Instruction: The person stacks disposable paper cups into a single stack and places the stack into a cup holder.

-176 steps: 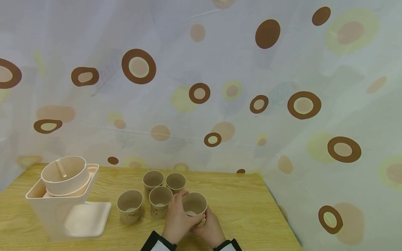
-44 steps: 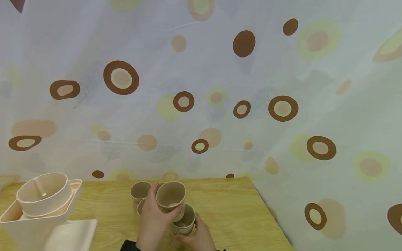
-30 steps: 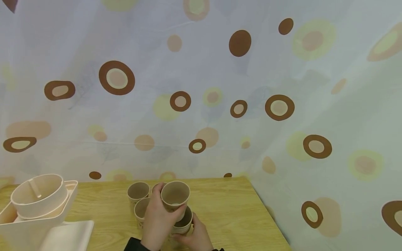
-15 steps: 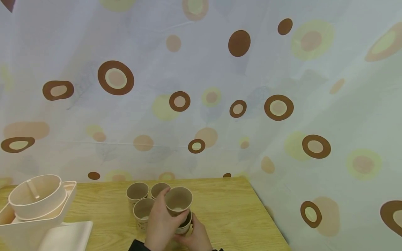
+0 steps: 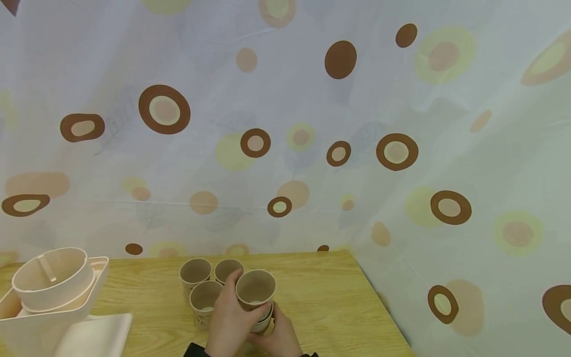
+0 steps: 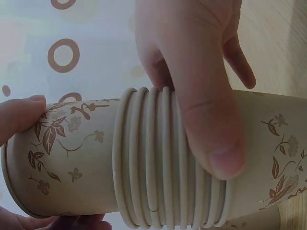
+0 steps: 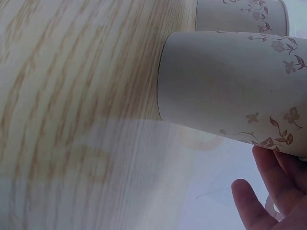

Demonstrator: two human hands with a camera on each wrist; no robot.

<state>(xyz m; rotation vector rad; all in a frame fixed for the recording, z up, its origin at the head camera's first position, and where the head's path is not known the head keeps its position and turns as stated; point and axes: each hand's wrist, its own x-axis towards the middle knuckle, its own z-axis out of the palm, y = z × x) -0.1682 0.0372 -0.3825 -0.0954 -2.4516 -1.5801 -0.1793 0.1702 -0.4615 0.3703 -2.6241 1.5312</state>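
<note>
My left hand (image 5: 232, 317) grips a beige paper cup (image 5: 256, 288) with a brown flower print near its rim. This cup sits with its lower end inside a stack of matching paper cups (image 6: 158, 153), whose several rims lie close together in the left wrist view. Lower down, my right hand (image 5: 279, 333) holds the stack, thumb across the rims. In the right wrist view the bottom cup (image 7: 220, 81) stands on the table, with right-hand fingers (image 7: 276, 177) at its printed side. Left of the hands three single paper cups (image 5: 204, 301) stand upright.
At the left stands a cream bin-like container (image 5: 49, 332) with a round tub (image 5: 51, 285) resting in its top. A white tray (image 5: 95, 334) lies beside it. The wooden table (image 5: 343, 307) ends at a patterned curtain (image 5: 312, 99) behind and on the right.
The cup that stood alone at the left has been brought over and lowered into the stack by my left hand. My right hand steadies the stack; the head view has shifted.
</note>
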